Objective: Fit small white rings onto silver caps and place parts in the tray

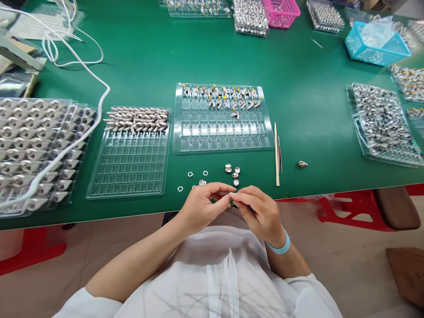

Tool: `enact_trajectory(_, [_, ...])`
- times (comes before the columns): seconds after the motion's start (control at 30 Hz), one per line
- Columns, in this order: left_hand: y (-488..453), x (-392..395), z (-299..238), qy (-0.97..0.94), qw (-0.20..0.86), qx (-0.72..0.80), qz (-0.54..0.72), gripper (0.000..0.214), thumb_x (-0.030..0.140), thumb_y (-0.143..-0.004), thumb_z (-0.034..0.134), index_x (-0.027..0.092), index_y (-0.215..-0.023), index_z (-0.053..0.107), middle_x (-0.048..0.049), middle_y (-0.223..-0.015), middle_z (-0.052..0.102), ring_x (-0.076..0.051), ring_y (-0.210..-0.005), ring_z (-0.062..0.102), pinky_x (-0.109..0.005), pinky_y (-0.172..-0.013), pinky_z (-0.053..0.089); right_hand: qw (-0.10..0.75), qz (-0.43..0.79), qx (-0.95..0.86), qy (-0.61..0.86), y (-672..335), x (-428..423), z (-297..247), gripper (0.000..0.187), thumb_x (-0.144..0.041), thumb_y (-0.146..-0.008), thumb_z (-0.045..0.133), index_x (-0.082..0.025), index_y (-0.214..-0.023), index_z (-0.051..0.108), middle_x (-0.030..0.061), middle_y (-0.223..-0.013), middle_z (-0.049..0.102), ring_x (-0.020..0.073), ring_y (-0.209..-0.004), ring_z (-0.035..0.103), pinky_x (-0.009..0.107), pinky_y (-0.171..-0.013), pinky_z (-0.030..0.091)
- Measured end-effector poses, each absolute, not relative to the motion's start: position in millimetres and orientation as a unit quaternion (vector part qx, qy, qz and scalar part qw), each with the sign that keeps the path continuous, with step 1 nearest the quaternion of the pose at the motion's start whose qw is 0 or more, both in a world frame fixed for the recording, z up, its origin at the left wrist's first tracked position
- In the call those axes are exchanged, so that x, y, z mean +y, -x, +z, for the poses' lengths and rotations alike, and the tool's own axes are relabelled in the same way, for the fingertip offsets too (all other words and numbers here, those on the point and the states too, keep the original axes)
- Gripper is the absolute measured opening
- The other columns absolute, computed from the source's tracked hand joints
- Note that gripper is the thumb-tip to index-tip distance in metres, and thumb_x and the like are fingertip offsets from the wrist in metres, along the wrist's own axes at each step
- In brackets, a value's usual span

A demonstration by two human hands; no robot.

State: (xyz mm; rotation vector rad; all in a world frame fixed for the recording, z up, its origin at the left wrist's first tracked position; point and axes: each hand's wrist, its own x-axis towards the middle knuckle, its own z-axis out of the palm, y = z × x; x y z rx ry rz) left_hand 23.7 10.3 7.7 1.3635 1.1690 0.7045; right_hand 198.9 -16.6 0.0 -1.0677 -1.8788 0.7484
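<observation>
My left hand point(202, 206) and my right hand point(256, 210) meet at the near edge of the green table point(149, 66), fingertips pinched together on a small part too tiny to name. Just beyond them lie several white rings point(195, 177) and a few small round caps point(232, 172). A clear tray point(222, 132) straight ahead holds grey earbud-shaped pieces point(221, 97) in its far rows. Another clear tray point(130, 163) to the left carries a row of grey stems point(137, 119). My right wrist wears a blue band point(281, 248).
A wooden stick and tweezers point(277, 152) lie right of the middle tray, with one loose piece point(302, 164) beyond. Full part trays sit at far left point(36, 145) and right point(384, 123). A white cable point(86, 70) crosses the left side. Pink point(281, 12) and blue baskets point(376, 44) stand at the back.
</observation>
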Motion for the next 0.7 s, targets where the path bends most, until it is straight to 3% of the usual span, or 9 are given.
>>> enact_trajectory(0.47, [-29.8,3.6,2.4,-0.617,0.494,0.51,0.339,0.016,0.019,-0.079,0.06,0.016,-0.089,0.071,-0.0037,-0.078,0.072,-0.013,-0.065,0.065,-0.022,-0.062,0.055,0.491,0.263,-0.676,0.483,-186.2,-29.1,-14.5,0.027,-0.008,-0.08,0.059,-0.026,-0.1,0.06,0.0046,-0.09,0.065,0.0174,-0.082,0.063,0.032,-0.068,0.054])
enact_trajectory(0.7, [-27.6,8.3,6.0,-0.511,0.642,0.475,0.317,0.025,0.026,-0.08,0.063,0.014,-0.101,0.067,-0.0057,-0.084,0.071,-0.014,-0.069,0.067,-0.026,-0.066,0.058,0.487,0.325,-0.625,0.517,-189.8,-29.6,-12.1,0.022,-0.009,-0.082,0.057,-0.025,-0.096,0.061,0.0041,-0.091,0.063,0.0167,-0.084,0.062,0.03,-0.068,0.053])
